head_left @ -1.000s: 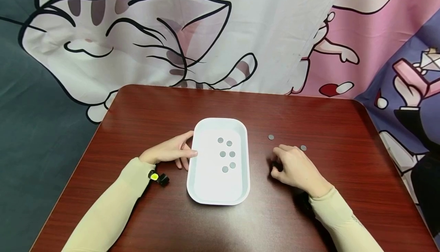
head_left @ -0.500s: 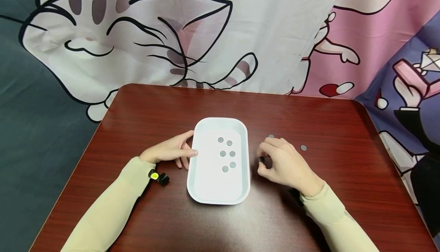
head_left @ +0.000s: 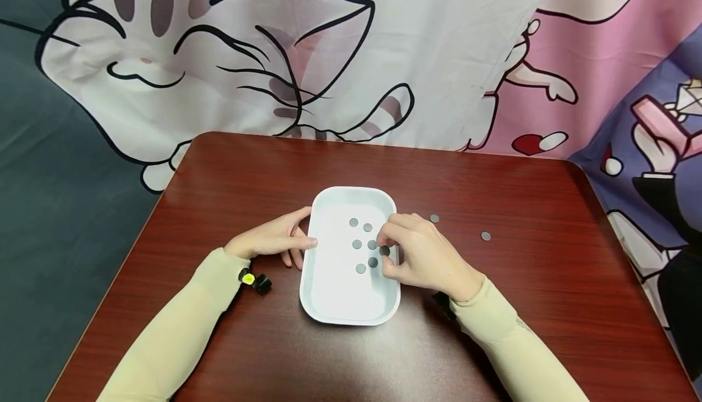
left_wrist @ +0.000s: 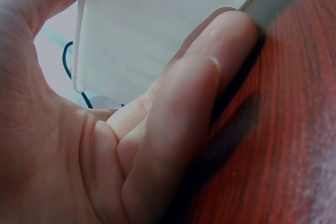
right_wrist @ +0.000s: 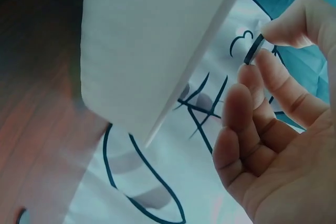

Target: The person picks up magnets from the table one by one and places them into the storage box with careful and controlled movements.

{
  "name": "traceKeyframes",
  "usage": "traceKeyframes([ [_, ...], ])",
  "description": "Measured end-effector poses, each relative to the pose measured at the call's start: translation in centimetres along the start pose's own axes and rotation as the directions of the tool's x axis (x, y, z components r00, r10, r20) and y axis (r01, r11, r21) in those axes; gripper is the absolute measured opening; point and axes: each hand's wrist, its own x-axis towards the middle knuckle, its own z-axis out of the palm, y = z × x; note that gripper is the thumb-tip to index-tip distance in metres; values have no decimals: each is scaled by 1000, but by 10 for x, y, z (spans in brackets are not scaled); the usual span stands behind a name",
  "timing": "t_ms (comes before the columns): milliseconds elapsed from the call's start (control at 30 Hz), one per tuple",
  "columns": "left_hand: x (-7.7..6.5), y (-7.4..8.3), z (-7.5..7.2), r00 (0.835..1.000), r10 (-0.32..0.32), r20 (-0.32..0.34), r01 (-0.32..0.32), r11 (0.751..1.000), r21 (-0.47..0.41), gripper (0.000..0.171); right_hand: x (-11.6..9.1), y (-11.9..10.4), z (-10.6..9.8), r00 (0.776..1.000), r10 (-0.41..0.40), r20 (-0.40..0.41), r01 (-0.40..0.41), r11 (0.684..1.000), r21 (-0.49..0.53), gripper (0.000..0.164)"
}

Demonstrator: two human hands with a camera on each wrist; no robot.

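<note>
A white rectangular tray (head_left: 334, 304) with rounded corners stands on the table, several small coin-like grey discs (head_left: 353, 222) lying in rows inside. My left hand (head_left: 274, 237) holds the tray's left side, thumb over the rim and other fingers along the outer wall. Over the tray's right rim, my right hand (head_left: 425, 256) pinches another coin-like disc (right_wrist: 254, 50) between thumb and fingertips. In the right wrist view this disc is seen nearly edge-on, thin and dark-rimmed, with the remaining fingers curled below it. The tray's outer wall (left_wrist: 142, 30) fills much of the left wrist view.
Two more grey discs lie on the table right of the tray, one nearer (head_left: 434, 218) and one farther right (head_left: 485, 236). The reddish-brown wooden table (head_left: 247, 341) ends at a printed cat curtain (head_left: 439, 42) at the back.
My right hand has moved left from the table beside the loose discs to over the tray's right rim, carrying a disc. The left hand and tray stay where they were.
</note>
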Motion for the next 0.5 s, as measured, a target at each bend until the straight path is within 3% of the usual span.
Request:
traceKeyframes([
  [500, 0, 1, 0, 1000, -14, -4, 14, 1000, -7, 83, 24, 5, 39, 988, -96, 117, 84, 991, 109, 19],
])
